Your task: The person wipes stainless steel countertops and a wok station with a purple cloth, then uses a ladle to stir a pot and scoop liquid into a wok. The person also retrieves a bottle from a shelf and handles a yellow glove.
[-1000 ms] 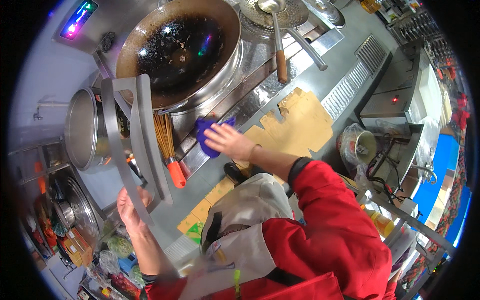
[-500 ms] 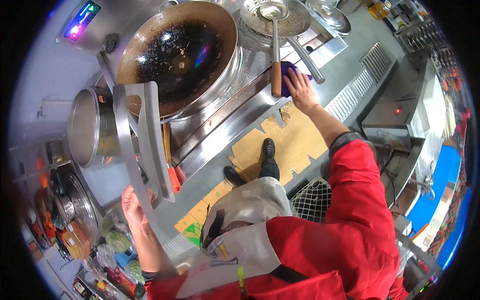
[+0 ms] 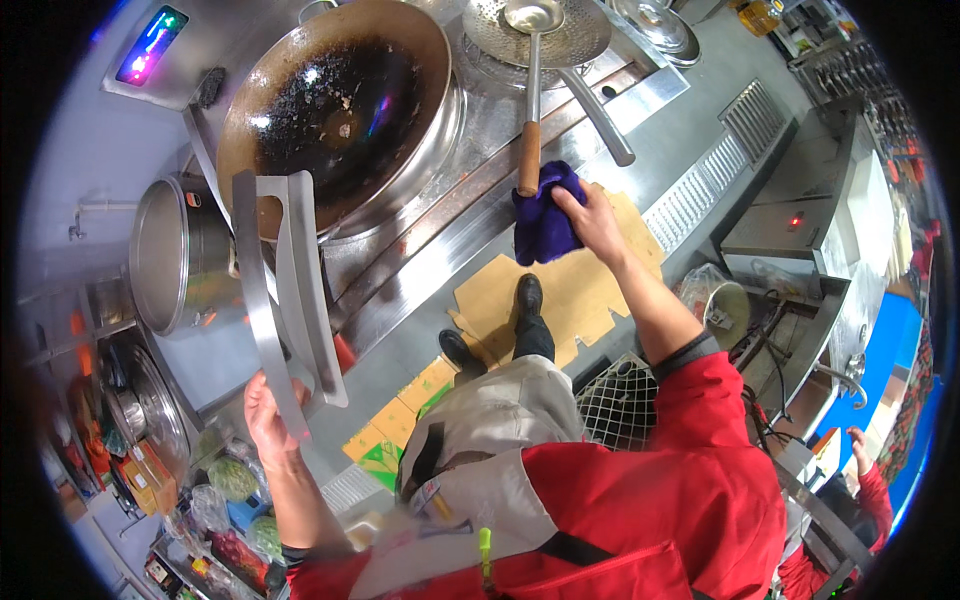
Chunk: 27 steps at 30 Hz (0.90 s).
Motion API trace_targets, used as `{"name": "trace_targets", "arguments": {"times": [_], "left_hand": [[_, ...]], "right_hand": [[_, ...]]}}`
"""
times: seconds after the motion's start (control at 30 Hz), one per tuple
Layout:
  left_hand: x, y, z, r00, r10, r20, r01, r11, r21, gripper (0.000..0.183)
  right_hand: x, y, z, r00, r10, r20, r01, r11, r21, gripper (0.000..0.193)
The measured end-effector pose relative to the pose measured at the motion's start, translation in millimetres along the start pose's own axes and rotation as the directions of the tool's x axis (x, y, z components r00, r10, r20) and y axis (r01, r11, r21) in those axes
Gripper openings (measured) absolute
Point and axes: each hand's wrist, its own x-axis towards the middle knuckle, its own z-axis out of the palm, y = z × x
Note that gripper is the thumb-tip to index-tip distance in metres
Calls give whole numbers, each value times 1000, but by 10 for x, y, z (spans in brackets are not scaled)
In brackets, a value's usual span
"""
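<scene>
My right hand (image 3: pixel 592 222) grips a dark blue cloth (image 3: pixel 545 218) and presses it against the front edge of the steel stove (image 3: pixel 470 230), just below the wooden handle of a ladle (image 3: pixel 529 110). My left hand (image 3: pixel 268 412) holds the lower end of a long grey metal frame piece (image 3: pixel 285 290) that stands tilted in front of the big blackened wok (image 3: pixel 335 110). I wear a red jacket and a pale apron.
A perforated strainer (image 3: pixel 570 35) lies behind the ladle. A steel pot (image 3: pixel 175 255) stands left of the wok. Flattened cardboard (image 3: pixel 560 290) covers the floor by my black shoes. A wire basket (image 3: pixel 615 405) is beside my leg. Another person's hand (image 3: pixel 858 445) shows at the right.
My right hand swept the cloth along the stove's front edge from left to right, then came back a little, to below the ladle handle. The left hand kept hold of the frame piece.
</scene>
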Motion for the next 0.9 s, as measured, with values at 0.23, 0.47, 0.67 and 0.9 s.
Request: {"name": "trace_targets", "arguments": {"times": [0.23, 0.47, 0.67, 0.9], "left_hand": [[-101, 53, -102, 999, 1, -36, 0, 1000, 19, 24], [-329, 119, -440, 997, -1, -81, 4, 999, 35, 23], [-199, 181, -407, 999, -7, -37, 8, 1000, 13, 25], [-206, 343, -528, 998, 25, -60, -22, 998, 58, 26]], "right_hand": [[328, 514, 361, 866, -447, -226, 100, 597, -796, 58], [252, 542, 832, 765, -635, -102, 276, 467, -840, 61], [-1254, 585, 2689, 576, -561, 595, 811, 297, -505, 39], [-462, 574, 1483, 625, -587, 514, 765, 331, -552, 55]]}}
